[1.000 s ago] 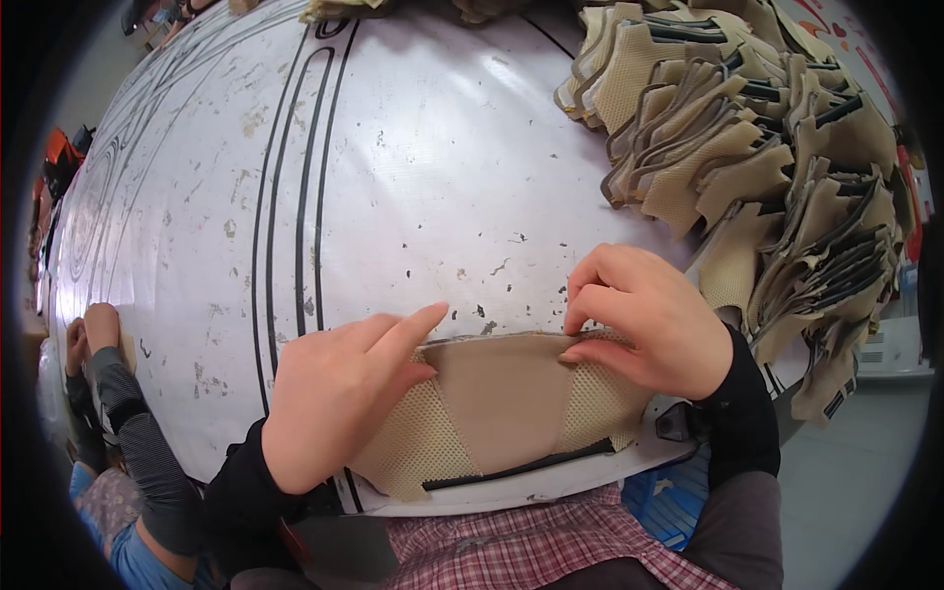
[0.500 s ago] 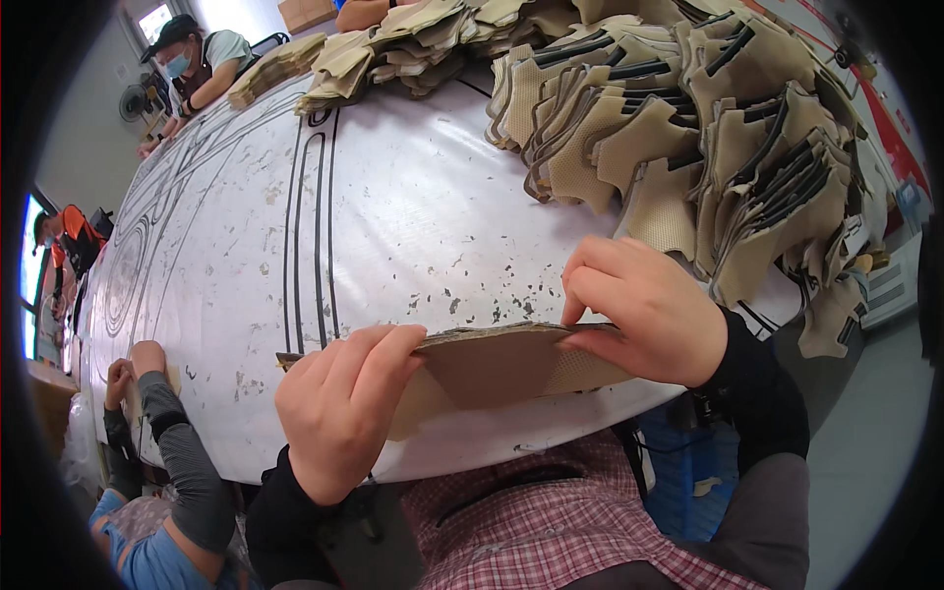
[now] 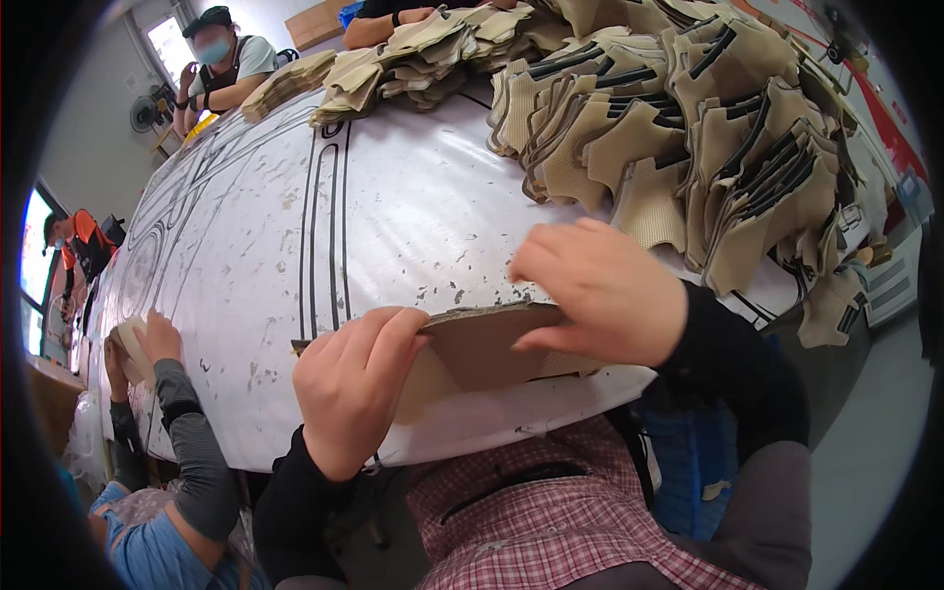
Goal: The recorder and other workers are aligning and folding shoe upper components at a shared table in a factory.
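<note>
Our left hand (image 3: 356, 391) pinches the cloth piece (image 3: 480, 350) near its left end, while our right hand (image 3: 602, 297) holds thumb and fingers apart by its right part, contact unclear. The piece runs lengthwise left to right between them, along the near edge of the tabletop (image 3: 428, 221); cloth stacks (image 3: 654, 202) lie beyond our right hand.

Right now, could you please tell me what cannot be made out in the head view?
In the head view:
Beige-brown piece: its far side faces away; parts lie behind the left hand and right hand.
Stacked pieces: lower layers, covered by upper ones.
Far forearm: its upper end, cut off by the top edge.
</note>
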`<state>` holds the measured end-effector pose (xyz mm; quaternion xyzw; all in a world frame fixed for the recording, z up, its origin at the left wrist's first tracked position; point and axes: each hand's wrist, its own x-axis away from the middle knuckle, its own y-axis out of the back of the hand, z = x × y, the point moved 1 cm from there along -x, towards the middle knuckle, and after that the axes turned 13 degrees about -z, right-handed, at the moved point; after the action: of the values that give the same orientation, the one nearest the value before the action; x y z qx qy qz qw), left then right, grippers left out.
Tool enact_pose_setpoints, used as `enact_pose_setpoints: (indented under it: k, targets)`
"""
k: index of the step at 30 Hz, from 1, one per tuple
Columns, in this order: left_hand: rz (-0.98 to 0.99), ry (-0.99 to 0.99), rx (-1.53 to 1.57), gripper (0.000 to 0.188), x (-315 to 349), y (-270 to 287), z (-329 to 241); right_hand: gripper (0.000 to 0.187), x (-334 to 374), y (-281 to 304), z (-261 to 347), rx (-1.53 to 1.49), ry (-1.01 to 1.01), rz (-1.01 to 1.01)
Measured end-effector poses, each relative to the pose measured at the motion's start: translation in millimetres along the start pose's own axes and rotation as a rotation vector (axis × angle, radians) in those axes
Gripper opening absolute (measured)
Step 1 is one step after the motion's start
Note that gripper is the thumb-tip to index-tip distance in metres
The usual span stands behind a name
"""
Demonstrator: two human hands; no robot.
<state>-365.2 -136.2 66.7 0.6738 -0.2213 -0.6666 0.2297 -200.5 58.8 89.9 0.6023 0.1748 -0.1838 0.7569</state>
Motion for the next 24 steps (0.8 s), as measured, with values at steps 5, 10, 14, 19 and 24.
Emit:
enact_pose_setpoints:
  k: [5, 10, 14, 19, 24]
  targets:
    - [0.003, 0.015, -0.022, 0.023, -3.6, -1.2, 0.7, 0.036, -36.8, -34.5, -3.1, 0.045, 0.143, 0.215]
    - [-0.056, 0.066, -0.008, 0.023, -0.7, -5.8, 5.0, 0.035, -32.2, -46.3, -9.3, 0.061, 0.302, 0.003]
    - [-0.078, 0.128, 0.065, 0.025, 1.9, -10.0, 12.4, 0.034, -30.4, -44.2, -11.4, 0.128, 0.344, 0.015]
    - [-0.076, 0.140, 0.088, 0.023, -2.4, -14.4, 11.1, 0.030, -37.8, -51.6, -8.4, 0.108, 0.340, -0.105]
    - [-0.290, 0.205, 0.246, 0.039, -6.2, -16.8, 6.1, 0.028, -47.4, -54.1, -1.5, -0.005, 0.345, -0.129]
